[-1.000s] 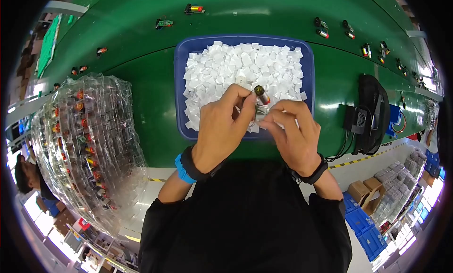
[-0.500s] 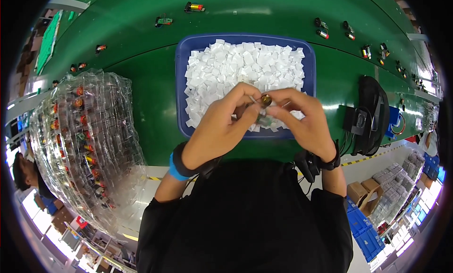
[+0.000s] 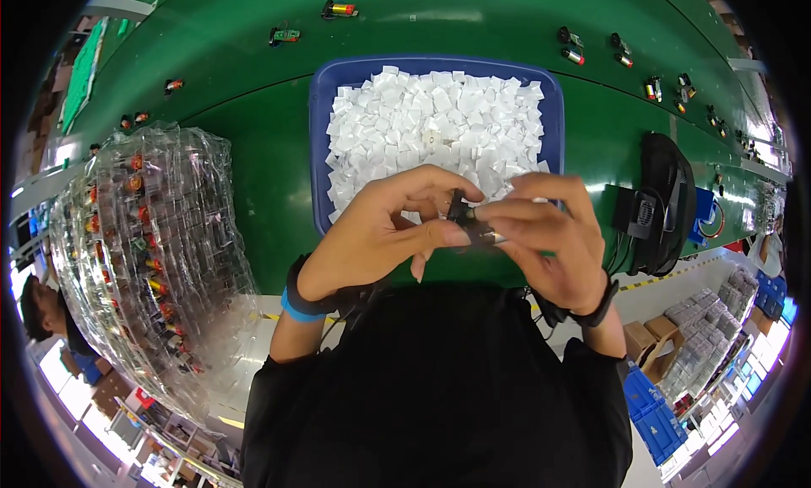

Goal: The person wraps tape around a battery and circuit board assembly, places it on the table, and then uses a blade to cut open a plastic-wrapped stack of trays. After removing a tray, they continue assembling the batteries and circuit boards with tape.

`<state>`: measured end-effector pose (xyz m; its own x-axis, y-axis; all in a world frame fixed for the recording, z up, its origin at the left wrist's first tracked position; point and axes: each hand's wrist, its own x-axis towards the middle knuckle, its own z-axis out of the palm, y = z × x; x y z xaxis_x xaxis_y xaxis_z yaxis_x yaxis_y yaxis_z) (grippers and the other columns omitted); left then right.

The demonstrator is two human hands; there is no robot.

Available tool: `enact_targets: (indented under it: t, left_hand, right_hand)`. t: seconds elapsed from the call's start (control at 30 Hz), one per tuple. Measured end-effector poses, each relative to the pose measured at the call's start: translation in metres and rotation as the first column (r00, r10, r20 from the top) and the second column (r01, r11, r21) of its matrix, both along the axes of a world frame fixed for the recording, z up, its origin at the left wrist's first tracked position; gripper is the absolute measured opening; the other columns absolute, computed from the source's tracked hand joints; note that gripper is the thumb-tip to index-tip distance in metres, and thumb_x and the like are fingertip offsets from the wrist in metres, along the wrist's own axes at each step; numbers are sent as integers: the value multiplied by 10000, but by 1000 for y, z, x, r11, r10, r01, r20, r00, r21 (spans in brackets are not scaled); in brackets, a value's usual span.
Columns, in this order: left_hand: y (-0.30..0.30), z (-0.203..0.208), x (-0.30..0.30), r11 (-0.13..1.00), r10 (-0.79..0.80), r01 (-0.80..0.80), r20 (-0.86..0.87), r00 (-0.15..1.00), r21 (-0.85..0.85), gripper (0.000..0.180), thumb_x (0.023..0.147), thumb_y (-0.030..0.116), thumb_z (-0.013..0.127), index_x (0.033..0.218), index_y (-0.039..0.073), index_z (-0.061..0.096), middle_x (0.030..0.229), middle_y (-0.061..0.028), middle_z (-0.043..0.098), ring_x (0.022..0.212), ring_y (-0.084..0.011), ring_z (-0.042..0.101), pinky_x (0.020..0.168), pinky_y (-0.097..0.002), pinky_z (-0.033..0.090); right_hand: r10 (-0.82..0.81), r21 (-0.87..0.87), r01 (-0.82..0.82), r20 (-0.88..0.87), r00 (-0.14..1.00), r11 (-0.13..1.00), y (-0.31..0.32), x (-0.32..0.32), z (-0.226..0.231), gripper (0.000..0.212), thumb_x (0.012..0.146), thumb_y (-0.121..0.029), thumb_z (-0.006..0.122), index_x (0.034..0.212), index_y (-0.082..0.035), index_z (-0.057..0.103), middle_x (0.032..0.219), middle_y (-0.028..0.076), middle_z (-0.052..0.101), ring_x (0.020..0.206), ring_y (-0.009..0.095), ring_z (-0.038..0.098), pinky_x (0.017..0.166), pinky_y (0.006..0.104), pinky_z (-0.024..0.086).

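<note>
Apparently, the left hand (image 3: 372, 226) is pinching a small black component (image 3: 459, 209) between its fingertips while the right hand (image 3: 557, 239), grip too blurred to tell, is adjusting alongside, probably needing steady left fingers next.

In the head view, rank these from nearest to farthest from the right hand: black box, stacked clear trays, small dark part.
From the right hand:
1. Small dark part: at its fingertips, in the left hand.
2. Black box: to its right.
3. Stacked clear trays: far left.
</note>
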<state>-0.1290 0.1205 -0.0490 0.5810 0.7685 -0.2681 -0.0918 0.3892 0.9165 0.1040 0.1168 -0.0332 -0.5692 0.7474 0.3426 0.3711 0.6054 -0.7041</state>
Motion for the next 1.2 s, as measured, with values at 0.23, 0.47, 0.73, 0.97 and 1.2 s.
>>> enact_targets:
  t: [0.23,0.47,0.73,0.97,1.2]
  left_hand:
    - [1,5,7,987,32,-24,48,998,-161,306,998,66,528,1293,-12,511,832,-48,565,587,-98,583,513,-218,489]
    - [-6,-3,17,990,106,-101,43,993,-103,296,1035,67,436,1320,-3,480,859,-42,534,569,-81,546,498,-205,475]
    - [-9,5,16,992,116,-115,5,993,-43,282,1028,69,486,1307,31,484,957,-47,495,707,-83,527,524,-217,477]
    - [-13,-2,16,982,169,-168,0,986,-84,323,973,-9,462,1293,9,502,999,-64,576,691,-79,550,502,-216,491]
    - [-15,0,16,994,100,-103,-96,990,-27,280,953,-8,524,1230,12,566,969,-46,582,718,-78,564,528,-217,503]
  right_hand:
    - [-83,294,59,70,994,954,-6,-5,1,342,704,-39,823,1006,-43,663,1037,73,741,971,258,660,739,349,583]
    - [-107,317,36,209,972,948,-6,-9,6,356,668,-50,833,988,-46,675,1027,74,723,894,257,673,690,319,571]
    - [-189,398,103,184,965,912,-9,-8,-10,324,701,-65,728,1018,-17,678,1011,71,670,890,232,629,670,330,524]
    - [-147,290,93,170,975,953,-8,-11,6,383,681,-10,754,1055,-25,674,965,37,687,879,206,627,638,316,447]
    - [-249,331,184,165,954,925,-11,-15,9,452,656,21,785,1092,-28,678,850,5,692,799,178,621,592,295,402]
